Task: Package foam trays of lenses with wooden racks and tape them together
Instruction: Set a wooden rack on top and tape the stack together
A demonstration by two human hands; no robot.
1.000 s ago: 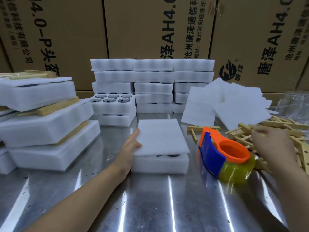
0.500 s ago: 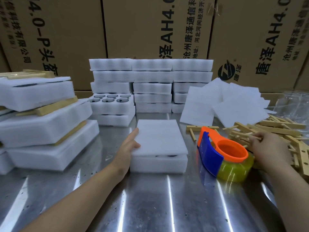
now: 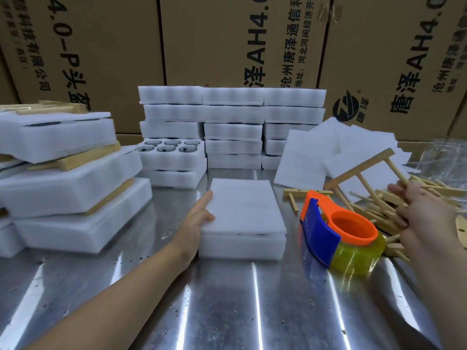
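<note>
A white foam tray (image 3: 242, 242) covered by a thin foam sheet (image 3: 243, 205) sits in the middle of the metal table (image 3: 227, 299). My left hand (image 3: 194, 223) rests against its left side with straight fingers. On the right, my right hand (image 3: 424, 218) grips a wooden rack (image 3: 361, 173) by its dowels and holds it tilted above the pile of wooden racks (image 3: 404, 205). An orange and blue tape dispenser (image 3: 338, 231) with a yellowish roll stands between the tray and my right hand.
Stacks of foam trays (image 3: 232, 127) stand at the back, one open tray (image 3: 171, 150) showing dark lenses. Packed bundles with wooden racks (image 3: 63, 178) pile up at left. Loose foam sheets (image 3: 336, 152) lie back right, a clear plastic bag (image 3: 447, 157) at far right, cardboard boxes (image 3: 227, 41) behind.
My right hand has taken hold of a wooden rack and lifted it out of the pile, tilted. My left hand stays against the foam tray.
</note>
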